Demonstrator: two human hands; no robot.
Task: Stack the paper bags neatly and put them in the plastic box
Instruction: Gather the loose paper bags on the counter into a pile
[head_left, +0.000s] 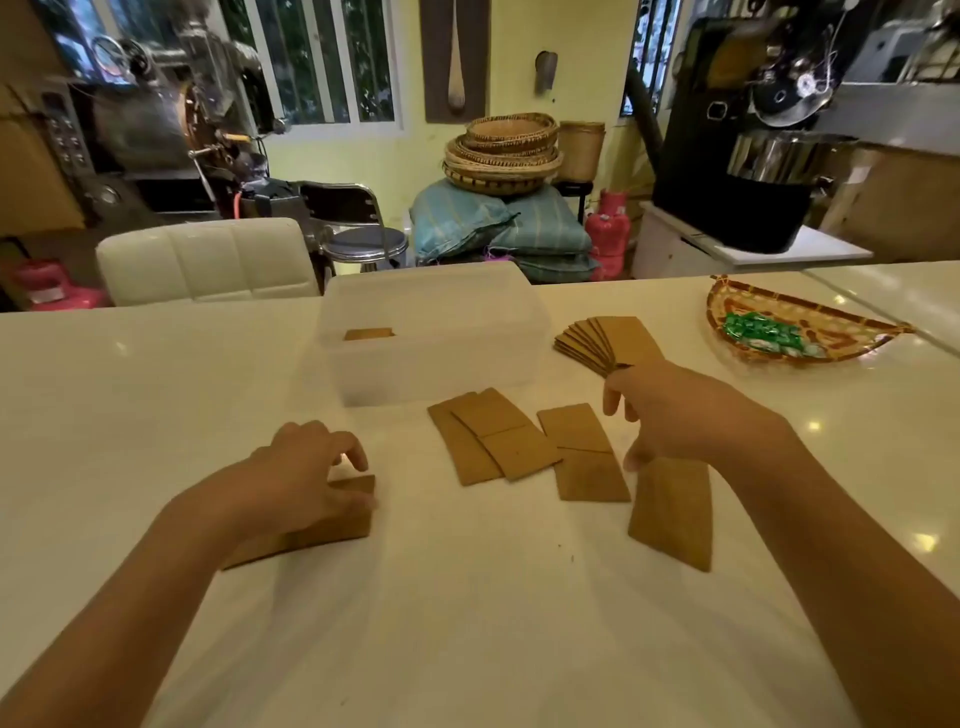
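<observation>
left hand (311, 470): palm-down, gripping a small bag stack (332, 519)
right hand (675, 415): hovering, fingers loosely spread
plastic box (441, 358): one paper bag (369, 334) inside

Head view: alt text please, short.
A person's left hand grips a small stack of brown paper bags on a white table, while the right hand reaches over loose bags near a translucent plastic box.

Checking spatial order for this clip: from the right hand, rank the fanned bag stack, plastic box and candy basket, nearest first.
1. Fanned bag stack, just beyond the right hand.
2. Plastic box, up-left of it.
3. Candy basket, far right.
</observation>
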